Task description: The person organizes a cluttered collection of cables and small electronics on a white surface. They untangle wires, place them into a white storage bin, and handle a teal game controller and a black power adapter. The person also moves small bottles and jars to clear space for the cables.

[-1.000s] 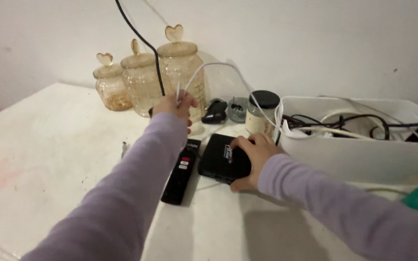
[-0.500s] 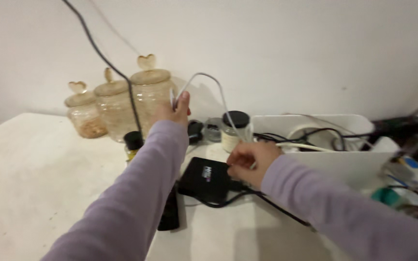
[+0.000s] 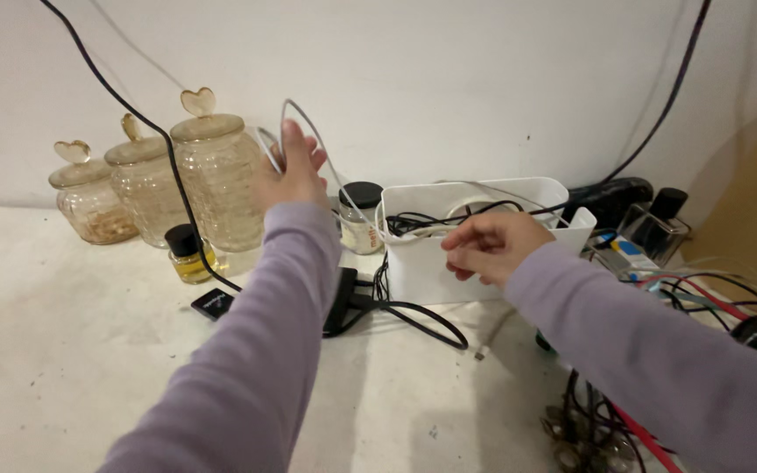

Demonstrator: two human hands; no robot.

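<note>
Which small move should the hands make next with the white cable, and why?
Probably the left hand should bring the white cable down toward the white box. The cable loops up from that hand and runs to the box, where other cords lie, and the right hand waits at its rim.

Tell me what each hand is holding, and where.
Left hand grips the white cable at its raised loop. Right hand is curled by the white box; its hold cannot be told.

Dim, soft indoor light, evenly spread; source not evident. Faint shadows on wall (image 3: 449, 79) behind glass jars (image 3: 212, 180) and under white box (image 3: 475, 254). No harsh glare. Slight motion blur on sleeves in lower frame; tangled cables (image 3: 624, 420) at lower right soft and indistinct.
</note>
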